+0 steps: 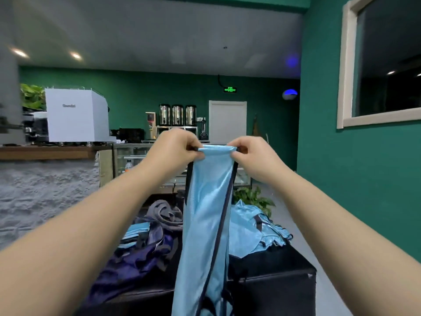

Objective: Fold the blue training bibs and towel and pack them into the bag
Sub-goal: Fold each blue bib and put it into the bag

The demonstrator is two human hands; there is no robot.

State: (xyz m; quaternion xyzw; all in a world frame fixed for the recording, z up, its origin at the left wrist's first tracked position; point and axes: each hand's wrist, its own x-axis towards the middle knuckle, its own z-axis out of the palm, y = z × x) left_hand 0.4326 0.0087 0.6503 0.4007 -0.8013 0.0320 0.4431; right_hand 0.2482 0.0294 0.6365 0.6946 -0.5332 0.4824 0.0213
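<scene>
Glossy blue bib (pixel 206 215), dark-edged, between both hands' pinching grips

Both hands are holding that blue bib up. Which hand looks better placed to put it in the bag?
Probably the left hand: the dark bag lies on its side, below the bib. The right hand is above the loose bibs.
</scene>
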